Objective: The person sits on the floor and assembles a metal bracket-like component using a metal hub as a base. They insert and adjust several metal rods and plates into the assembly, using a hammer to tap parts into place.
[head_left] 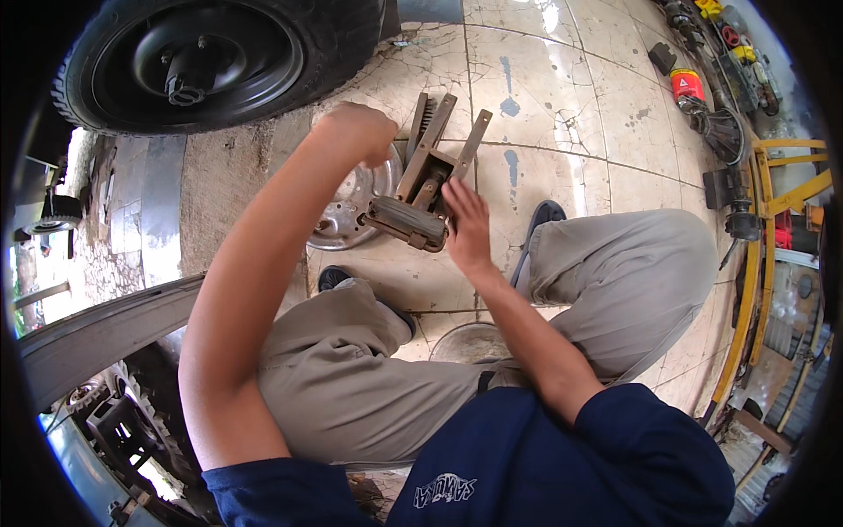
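Overhead, a black tyre on its wheel fills the upper left, its tread close to my raised left arm, which runs up from the lower left, bent at the elbow. Below it, cracked pale floor tiles spread open to the right, as far as the yellow frame at the edge. My knees flank the work. A round metal hubcap lies flat, just beside the rusty scissor jack in the middle. My left hand is closed into a fist above the hubcap; what it grips I cannot tell. My right hand rests with spread fingers against the jack's near end.
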`<move>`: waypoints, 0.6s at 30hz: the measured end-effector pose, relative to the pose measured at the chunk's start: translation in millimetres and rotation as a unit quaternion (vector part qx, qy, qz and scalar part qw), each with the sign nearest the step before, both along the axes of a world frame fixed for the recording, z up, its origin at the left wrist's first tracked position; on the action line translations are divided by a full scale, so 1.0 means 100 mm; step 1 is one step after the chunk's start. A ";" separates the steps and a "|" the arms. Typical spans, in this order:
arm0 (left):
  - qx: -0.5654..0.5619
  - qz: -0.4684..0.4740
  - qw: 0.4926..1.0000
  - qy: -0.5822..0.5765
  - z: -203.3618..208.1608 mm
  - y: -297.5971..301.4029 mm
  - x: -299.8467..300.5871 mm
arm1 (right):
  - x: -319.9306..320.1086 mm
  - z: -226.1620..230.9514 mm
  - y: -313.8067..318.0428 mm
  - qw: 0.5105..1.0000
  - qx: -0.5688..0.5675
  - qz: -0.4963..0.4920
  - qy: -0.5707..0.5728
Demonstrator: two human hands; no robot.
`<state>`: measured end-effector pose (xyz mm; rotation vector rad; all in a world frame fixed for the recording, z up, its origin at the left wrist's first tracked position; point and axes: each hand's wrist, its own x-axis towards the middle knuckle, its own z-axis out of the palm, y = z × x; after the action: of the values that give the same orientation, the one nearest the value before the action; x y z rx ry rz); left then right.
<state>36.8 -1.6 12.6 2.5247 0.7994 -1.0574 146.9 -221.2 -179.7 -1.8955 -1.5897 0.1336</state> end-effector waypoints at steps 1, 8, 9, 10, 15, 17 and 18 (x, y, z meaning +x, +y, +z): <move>-0.007 0.024 1.000 0.001 -0.02 0.04 -0.05 | -0.07 0.00 -0.12 0.999 -0.030 0.021 -0.015; -0.252 0.002 0.968 -0.021 0.30 -0.29 0.15 | 0.06 0.01 -0.17 0.991 -0.081 0.071 -0.075; -0.271 -0.065 0.960 -0.015 0.36 -0.39 0.24 | 0.09 0.00 -0.21 0.989 -0.092 0.072 -0.091; -0.286 -0.117 0.951 -0.004 0.43 -0.49 0.26 | 0.04 0.00 -0.24 0.986 -0.098 0.087 -0.099; -0.242 -0.168 0.955 0.034 0.41 -0.67 0.26 | 0.09 -0.01 -0.23 0.982 -0.119 0.115 -0.095; -0.217 -0.162 0.961 0.059 0.46 -0.66 0.27 | 0.17 -0.01 -0.19 0.986 -0.078 0.112 -0.098; -0.210 -0.171 0.960 0.068 0.47 -0.65 0.27 | 0.18 0.01 -0.15 0.988 -0.056 0.109 -0.097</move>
<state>63.3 -66.3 59.5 2.2785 0.1343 -1.3535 164.8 -236.5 -179.1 -1.8597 -1.9577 0.1391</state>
